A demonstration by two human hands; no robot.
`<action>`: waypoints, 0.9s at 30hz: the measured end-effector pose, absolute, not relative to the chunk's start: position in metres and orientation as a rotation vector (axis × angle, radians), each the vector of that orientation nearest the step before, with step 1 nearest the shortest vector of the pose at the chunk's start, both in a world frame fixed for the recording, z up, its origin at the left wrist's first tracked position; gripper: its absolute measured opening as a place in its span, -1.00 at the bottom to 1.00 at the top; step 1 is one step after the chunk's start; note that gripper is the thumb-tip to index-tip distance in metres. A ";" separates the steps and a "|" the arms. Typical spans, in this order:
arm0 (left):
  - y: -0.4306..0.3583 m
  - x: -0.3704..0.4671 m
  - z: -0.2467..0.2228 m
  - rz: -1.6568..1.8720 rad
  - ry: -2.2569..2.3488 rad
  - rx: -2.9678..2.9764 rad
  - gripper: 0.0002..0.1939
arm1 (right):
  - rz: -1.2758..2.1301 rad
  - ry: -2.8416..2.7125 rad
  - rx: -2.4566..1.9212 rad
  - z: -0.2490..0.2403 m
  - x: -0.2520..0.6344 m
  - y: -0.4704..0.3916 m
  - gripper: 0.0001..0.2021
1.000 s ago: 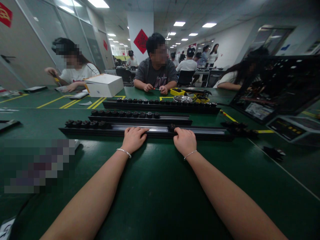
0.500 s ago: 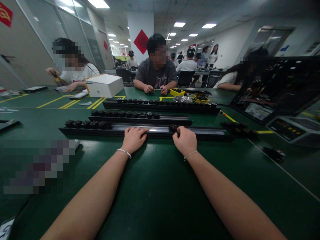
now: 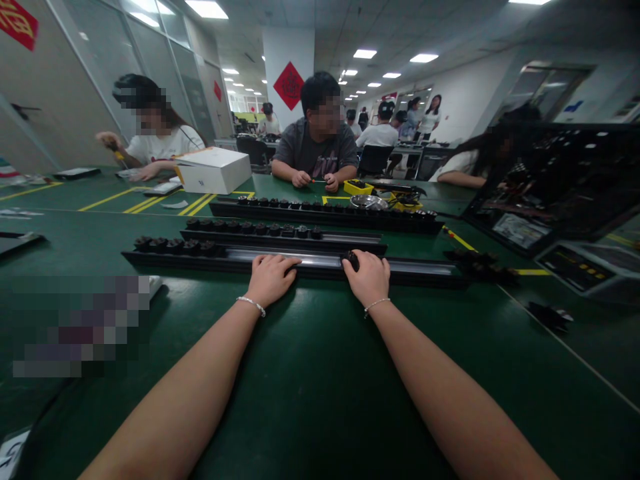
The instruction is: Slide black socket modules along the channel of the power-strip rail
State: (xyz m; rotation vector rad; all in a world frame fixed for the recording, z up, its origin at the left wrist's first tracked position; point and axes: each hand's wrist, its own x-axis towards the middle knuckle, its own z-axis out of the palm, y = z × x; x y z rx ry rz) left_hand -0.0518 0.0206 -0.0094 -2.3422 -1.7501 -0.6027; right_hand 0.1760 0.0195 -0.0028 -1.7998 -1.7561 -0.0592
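Note:
A long black rail [image 3: 320,262] with a shiny silver channel lies crosswise on the green table in front of me. My left hand [image 3: 271,277] grips it near the middle, fingers over the top and thumb by the near edge. To the right, my right hand [image 3: 369,272] is closed around a small black module [image 3: 351,258] sitting at the channel; its fingers partly hide the piece. Several similar black knobbed modules [image 3: 174,247] stand in a row at the rail's left end.
Behind it lie a shorter rail [image 3: 345,239] and a longer rail [image 3: 320,215], both carrying black modules. Loose black pieces [image 3: 485,267] lie at the right end, near a black computer case [image 3: 560,180]. A white box [image 3: 215,170] and co-workers [image 3: 320,143] are across the table.
My right hand has rolled further over the black module, its fingers now lying across the rail. The left hand keeps its place on the rail. The whole view has shifted slightly.

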 end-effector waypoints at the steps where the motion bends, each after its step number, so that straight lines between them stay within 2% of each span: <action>1: 0.021 -0.052 -0.010 -0.605 -1.747 -2.343 -0.66 | -0.055 -1.756 -1.799 -0.003 0.176 0.019 -0.62; 27: 0.021 -0.052 -0.010 -0.630 -1.754 -2.349 -0.67 | -0.050 -1.718 -1.802 -0.006 0.178 0.023 -0.63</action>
